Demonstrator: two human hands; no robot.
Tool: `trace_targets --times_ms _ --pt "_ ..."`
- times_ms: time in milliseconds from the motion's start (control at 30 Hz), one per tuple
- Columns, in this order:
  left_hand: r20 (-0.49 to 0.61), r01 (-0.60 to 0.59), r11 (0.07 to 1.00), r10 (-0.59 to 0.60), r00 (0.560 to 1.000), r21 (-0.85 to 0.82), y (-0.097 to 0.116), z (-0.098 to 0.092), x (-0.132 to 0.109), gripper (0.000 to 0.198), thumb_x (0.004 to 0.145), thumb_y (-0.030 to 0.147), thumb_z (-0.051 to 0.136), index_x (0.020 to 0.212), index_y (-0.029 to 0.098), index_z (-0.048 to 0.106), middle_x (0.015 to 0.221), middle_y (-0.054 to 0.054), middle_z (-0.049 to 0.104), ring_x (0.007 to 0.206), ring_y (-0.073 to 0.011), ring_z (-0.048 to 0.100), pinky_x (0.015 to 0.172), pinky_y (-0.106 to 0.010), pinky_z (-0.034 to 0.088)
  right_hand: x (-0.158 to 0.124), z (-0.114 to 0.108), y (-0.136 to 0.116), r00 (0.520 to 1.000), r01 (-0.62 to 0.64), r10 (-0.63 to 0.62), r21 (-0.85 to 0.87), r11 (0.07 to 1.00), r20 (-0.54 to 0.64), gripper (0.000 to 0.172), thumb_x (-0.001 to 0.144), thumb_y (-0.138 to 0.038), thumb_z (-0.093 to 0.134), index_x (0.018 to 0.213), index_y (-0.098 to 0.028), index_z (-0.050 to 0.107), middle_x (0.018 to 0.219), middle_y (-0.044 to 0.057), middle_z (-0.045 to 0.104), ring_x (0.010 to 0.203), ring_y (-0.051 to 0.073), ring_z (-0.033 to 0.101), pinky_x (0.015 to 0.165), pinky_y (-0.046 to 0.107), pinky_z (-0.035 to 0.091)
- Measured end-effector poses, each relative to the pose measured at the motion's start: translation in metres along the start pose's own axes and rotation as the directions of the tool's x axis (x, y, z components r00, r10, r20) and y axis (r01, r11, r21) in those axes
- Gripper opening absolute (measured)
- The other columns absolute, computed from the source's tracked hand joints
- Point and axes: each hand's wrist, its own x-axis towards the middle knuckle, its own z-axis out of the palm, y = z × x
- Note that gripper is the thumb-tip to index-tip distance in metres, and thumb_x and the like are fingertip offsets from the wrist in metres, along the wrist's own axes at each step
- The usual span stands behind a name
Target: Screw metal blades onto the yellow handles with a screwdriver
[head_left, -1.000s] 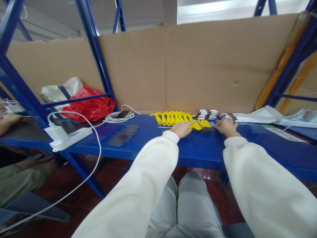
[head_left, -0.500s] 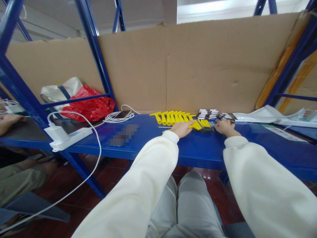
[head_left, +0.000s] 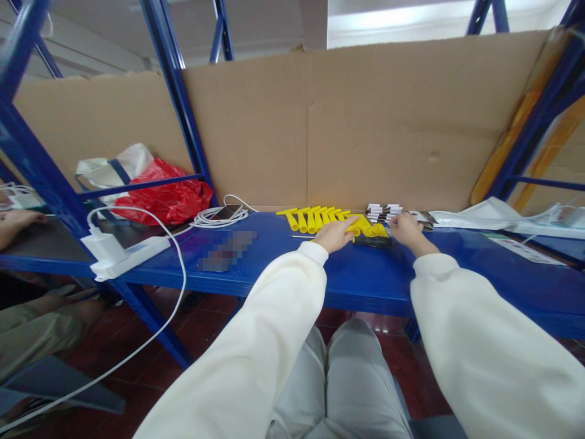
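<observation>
My left hand is closed on a yellow T-shaped plastic handle, close to a row of matching yellow handles. Just in front lies a screwdriver with a black grip, its thin shaft pointing left and passing partly behind my left hand. My right hand is closed, fingertips together, to the right of the yellow pieces. Whatever it pinches is too small or hidden to make out. Small white-and-black pieces are stacked behind, between the hands.
A blue bench backs onto a cardboard panel. To the left are a coiled white cable, a blurred-out flat object, a power strip and a red bag. Another person's hand rests at far left.
My right hand has moved slightly back and left, towards the white-and-black stack. The yellow handle by my left hand has shifted back, showing more of the screwdriver grip.
</observation>
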Motion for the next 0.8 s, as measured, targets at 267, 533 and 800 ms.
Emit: trace_targets --times_ms 267,533,800 --pt "-0.222 0.031 0.765 -0.226 0.949 -0.644 -0.001 -0.007 0.016 0.048 0.104 0.012 0.057 0.149 0.012 0.073 0.108 -0.009 0.088 0.098 -0.0214 0.083 0.095 -0.031 0.067 0.006 0.005 -0.047 0.976 0.206 -0.179 0.269 0.941 -0.122 0.017 0.101 -0.024 0.058 0.099 -0.025 0.074 0.130 0.020 0.077 0.133 0.037 0.065 0.119 0.050 0.048" --pt "0.116 0.242 0.201 -0.491 0.863 -0.949 0.008 -0.023 0.002 0.028 0.102 0.002 0.053 0.085 0.024 0.048 0.062 0.012 0.044 0.042 -0.0051 0.037 0.047 -0.017 0.031 0.020 0.031 -0.063 0.956 0.293 -0.246 0.469 0.833 -0.161 0.012 0.096 -0.023 0.061 0.085 -0.028 0.063 0.103 0.013 0.078 0.112 0.033 0.070 0.113 0.050 0.053" --pt "0.370 0.453 0.159 -0.377 0.849 -0.878 0.010 -0.018 -0.002 0.035 0.093 -0.005 0.057 0.075 0.024 0.047 0.055 0.011 0.044 0.041 -0.0067 0.037 0.046 -0.019 0.032 0.015 0.038 -0.043 0.934 0.351 -0.344 0.441 0.826 -0.099 0.015 0.087 -0.026 0.069 0.073 -0.028 0.065 0.091 0.009 0.075 0.106 0.032 0.071 0.113 0.053 0.056"
